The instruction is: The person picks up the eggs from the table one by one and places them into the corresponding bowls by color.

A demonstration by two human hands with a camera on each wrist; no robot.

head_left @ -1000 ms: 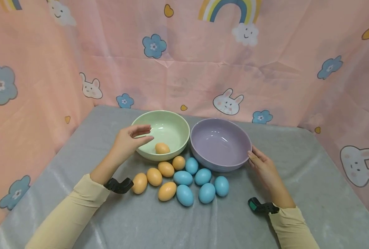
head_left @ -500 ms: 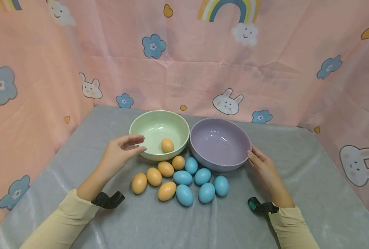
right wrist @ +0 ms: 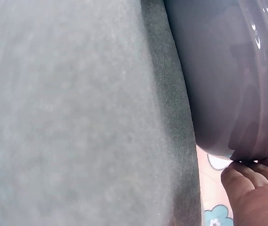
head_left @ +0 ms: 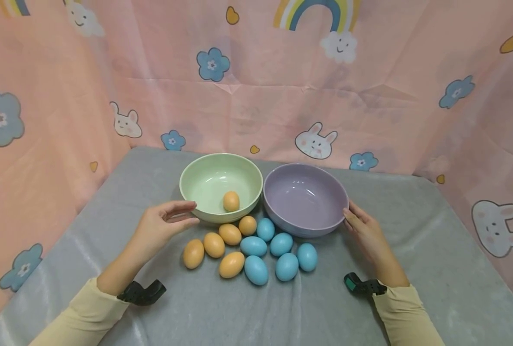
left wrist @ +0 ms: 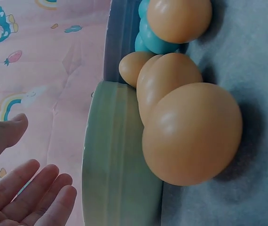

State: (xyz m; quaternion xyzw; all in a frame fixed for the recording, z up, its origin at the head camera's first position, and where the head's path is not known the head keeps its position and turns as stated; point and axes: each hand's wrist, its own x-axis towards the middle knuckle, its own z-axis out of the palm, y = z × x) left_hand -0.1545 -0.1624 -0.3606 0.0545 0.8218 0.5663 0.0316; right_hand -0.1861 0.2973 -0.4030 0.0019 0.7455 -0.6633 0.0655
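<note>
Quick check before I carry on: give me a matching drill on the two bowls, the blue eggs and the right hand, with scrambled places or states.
1. Green bowl
2. Purple bowl
3. Blue eggs
4. Right hand

A. Touching the purple bowl
B. Grouped on the grey cloth in front of the bowls
C. Holding one orange egg
D. Standing between the green bowl and the right hand

Pairs: 1-C, 2-D, 3-B, 4-A

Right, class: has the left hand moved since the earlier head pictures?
Yes. Against the unmoved purple bowl, the left hand has shifted left and toward the camera in the head view.
</note>
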